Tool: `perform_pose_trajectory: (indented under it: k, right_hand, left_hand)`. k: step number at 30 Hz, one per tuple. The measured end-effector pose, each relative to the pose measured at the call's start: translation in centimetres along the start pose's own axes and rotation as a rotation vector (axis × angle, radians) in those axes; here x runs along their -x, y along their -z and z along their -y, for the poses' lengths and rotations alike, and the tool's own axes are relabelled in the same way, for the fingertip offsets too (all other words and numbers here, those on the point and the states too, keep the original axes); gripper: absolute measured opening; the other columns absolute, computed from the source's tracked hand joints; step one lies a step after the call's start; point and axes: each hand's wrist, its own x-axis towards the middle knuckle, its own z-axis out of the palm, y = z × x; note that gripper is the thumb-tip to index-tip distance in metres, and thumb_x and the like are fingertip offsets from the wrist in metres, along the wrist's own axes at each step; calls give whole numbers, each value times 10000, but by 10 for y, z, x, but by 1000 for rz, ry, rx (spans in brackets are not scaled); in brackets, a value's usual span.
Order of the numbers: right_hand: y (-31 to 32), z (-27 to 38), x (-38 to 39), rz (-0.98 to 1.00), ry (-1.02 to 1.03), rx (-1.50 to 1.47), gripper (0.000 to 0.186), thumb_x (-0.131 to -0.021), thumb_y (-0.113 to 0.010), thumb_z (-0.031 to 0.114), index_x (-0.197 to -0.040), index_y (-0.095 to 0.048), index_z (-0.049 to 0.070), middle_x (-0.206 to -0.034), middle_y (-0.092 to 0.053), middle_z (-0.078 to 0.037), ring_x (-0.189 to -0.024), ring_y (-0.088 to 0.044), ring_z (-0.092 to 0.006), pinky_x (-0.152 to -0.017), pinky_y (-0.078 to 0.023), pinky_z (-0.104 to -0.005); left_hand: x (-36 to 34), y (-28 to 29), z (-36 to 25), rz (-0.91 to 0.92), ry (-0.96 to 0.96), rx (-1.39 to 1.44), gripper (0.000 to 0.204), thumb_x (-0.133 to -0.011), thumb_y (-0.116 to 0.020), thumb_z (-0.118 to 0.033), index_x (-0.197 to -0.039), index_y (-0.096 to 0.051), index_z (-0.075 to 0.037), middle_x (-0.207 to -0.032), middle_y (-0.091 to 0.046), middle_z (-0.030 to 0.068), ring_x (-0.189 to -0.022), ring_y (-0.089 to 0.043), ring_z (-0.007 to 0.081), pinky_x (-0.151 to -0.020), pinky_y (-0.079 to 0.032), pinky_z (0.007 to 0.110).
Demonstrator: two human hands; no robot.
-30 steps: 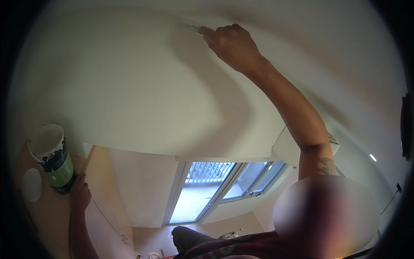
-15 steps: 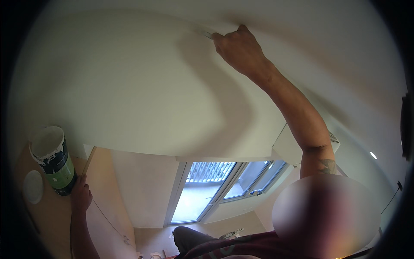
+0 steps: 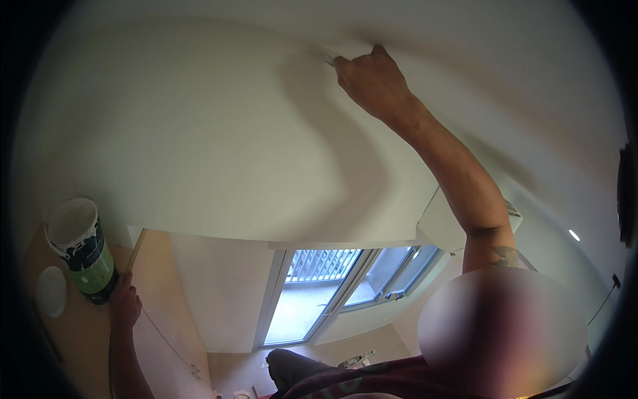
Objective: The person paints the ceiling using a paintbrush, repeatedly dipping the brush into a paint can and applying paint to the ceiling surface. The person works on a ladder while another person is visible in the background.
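Observation:
My right hand (image 3: 373,81) is raised high against the pale wall (image 3: 219,146), close to where it meets the ceiling. Its closed fingers hold a paintbrush (image 3: 328,60); only a short metallic part and a faint pale tip show, and the handle is hidden in the hand. At the lower left, my left hand (image 3: 125,302) is closed over the edge of a wooden cabinet top (image 3: 80,342). Just beside its fingers stands a paint bucket (image 3: 93,266), dark with a green band and white smears on its rim. A round white lid (image 3: 51,291) lies left of the bucket.
Below the wall, a glazed door (image 3: 302,299) and window (image 3: 379,276) open onto a balcony with a railing. A white air conditioner (image 3: 438,219) hangs behind my right arm. A ceiling light (image 3: 574,235) glows at the right. Small items lie on the floor (image 3: 232,366) far below.
My right hand and the paintbrush have shifted slightly right and down in the picture. The left hand stays on the cabinet edge, and the bucket has not visibly been moved.

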Motion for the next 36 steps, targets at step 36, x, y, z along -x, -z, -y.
perform_pose_trajectory:
  k: [36]
  right_hand:
    - [-5, -23, 37, 97, -68, 29, 111, -893, -611, 26, -786, -641, 33, -566, -609, -122, -503, -544, -304, -799, -465, -421]
  left_hand:
    - [2, -7, 6, -11, -10, 23, 220, -780, -738, -22, -949, -695, 112, -1463, -535, 215, -1355, -505, 393, -1126, -454, 446]
